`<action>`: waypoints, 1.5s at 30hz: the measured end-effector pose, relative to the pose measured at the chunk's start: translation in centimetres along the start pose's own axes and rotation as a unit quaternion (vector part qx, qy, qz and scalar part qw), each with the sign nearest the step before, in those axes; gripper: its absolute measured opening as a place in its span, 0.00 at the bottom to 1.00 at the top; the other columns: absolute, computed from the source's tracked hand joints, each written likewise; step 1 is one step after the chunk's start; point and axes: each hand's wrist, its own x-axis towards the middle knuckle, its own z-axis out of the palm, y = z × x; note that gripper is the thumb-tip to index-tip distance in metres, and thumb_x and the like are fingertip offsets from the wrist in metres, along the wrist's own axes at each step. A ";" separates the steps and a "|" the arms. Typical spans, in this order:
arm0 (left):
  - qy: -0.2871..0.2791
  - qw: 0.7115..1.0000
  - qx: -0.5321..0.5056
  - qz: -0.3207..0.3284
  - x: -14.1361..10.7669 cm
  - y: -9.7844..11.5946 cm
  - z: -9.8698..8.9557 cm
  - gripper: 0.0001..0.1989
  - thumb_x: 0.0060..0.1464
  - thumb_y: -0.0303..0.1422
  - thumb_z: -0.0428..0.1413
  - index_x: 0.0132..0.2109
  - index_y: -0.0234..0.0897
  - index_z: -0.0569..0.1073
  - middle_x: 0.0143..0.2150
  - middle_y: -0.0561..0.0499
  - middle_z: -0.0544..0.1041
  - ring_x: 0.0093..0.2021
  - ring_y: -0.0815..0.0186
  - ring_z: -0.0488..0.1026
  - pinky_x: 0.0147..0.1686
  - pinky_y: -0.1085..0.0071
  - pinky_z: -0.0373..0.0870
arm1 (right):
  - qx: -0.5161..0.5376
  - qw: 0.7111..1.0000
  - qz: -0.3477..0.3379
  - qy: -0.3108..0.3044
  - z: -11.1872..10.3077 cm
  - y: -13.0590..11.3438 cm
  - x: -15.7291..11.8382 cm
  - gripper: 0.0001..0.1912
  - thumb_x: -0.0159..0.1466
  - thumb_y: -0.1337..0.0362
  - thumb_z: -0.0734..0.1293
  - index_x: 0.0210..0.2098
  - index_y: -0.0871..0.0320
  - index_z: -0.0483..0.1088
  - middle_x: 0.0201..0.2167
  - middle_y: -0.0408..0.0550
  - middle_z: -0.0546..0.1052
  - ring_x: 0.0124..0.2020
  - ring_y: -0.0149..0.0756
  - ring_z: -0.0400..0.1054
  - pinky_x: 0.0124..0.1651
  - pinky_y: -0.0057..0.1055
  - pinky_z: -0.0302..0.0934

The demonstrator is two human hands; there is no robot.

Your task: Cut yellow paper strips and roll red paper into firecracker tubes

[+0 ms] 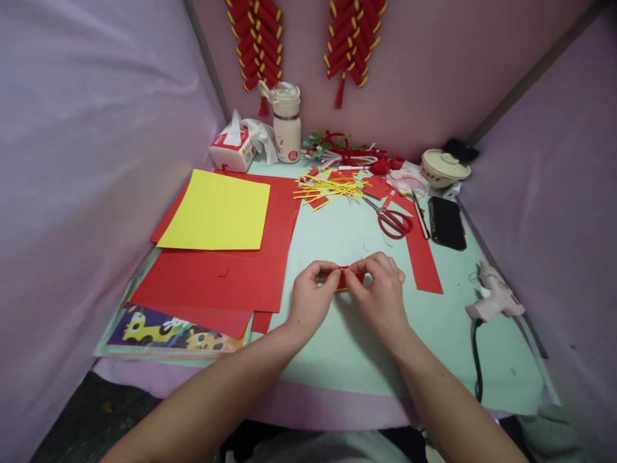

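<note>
Between my two hands, at the middle of the table, is a small red paper piece (343, 280) with thin yellow edges. My left hand (314, 296) pinches its left part between thumb and fingers. On its right part, my right hand (378, 289) is closed with thumb and fingertips, close beside the left thumb. The fingers partly cover the piece, so its full shape is hidden. Beyond the hands lie red-handled scissors (395, 224) and a pile of yellow paper strips (332, 188). A long red paper strip (424, 263) is right of my right hand.
Yellow paper (216, 215) rests on large red sheets (202, 283) at left. A tissue box (234, 149), a bottle (287, 132), pipe cleaners (342, 151) and a lidded bowl (444, 168) stand behind. At right are a phone (447, 223) and a corded glue gun (494, 294).
</note>
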 end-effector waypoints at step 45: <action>0.013 0.999 -0.005 0.046 0.4 0.7 -0.5 0.09 0.56 0.39 0.59 0.37 0.38 0.71 0.34 0.52 0.75 0.37 0.66 0.74 0.40 0.71 0.69 | 0.008 0.999 0.006 -0.039 -1.9 0.9 -0.1 0.09 0.67 0.58 0.65 0.33 0.52 0.75 0.33 0.45 0.73 0.40 0.40 0.67 0.47 0.40 0.50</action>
